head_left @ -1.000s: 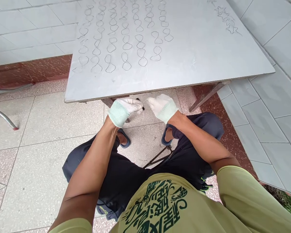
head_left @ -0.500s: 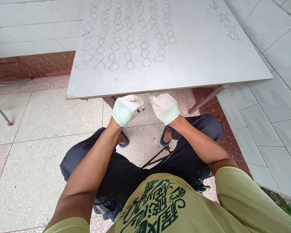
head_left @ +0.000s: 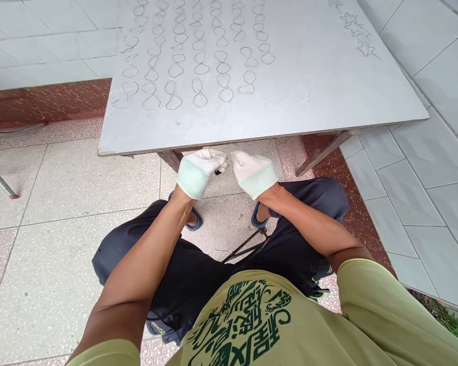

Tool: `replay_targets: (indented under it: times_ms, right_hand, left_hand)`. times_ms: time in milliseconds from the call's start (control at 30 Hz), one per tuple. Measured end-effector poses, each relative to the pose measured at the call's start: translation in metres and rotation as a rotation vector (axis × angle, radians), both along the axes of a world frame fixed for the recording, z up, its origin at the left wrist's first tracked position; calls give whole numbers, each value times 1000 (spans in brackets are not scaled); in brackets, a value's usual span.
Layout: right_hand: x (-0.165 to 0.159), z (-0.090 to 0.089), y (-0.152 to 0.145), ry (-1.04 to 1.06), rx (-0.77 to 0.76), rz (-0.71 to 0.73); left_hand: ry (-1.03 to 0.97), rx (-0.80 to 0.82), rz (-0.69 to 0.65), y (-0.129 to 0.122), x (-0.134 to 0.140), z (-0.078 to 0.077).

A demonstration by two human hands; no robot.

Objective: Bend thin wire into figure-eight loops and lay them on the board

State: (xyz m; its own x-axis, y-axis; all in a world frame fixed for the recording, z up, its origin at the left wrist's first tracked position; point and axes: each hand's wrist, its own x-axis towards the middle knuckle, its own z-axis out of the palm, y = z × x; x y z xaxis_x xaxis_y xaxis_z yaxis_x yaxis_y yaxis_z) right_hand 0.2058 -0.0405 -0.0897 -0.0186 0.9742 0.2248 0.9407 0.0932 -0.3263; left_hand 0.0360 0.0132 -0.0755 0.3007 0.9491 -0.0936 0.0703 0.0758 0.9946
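"Hands first, please: how do they stand?"

"Both wear white gloves. The left hand and the right hand have their fingers pressed together, clamped, as far as I can judge, on a thin wire. Their fingertips almost meet, just in front of the near edge of the counter."

"And which step is this?"

"I would say it is the shaping of the wire with the fingers. Its exact form is too small to tell. Something dark shows below the left fingers; I cannot say what it is."

"What does the next move call for?"

"In my judgement, a firm pinch from both sides and small, even turns, because so thin a wire could easily bend in the wrong place."

"And farther out?"

"On the counter lie rows of wire eights, some less regular than others. Wire stars lie near the right edge, well apart from the eights. Below is the speckled floor."
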Motion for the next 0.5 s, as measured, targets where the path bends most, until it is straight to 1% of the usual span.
replay_targets:
  times_ms: [67,167,333,433,500]
  right_hand:
    - [-3,1,0,22,-42,-19]
    - [-5,2,1,74,-102,-34]
    - [-5,4,3,272,-179,52]
    - [-5,7,4,389,-250,40]
    - [-6,8,4,430,-270,29]
  left_hand:
    - [62,20,40,-5,2,3]
    - [129,-11,70,-11,3,7]
    - [175,-57,32,-10,2,10]
    - [188,-86,18,-9,1,11]
    - [182,-105,21,-9,1,11]
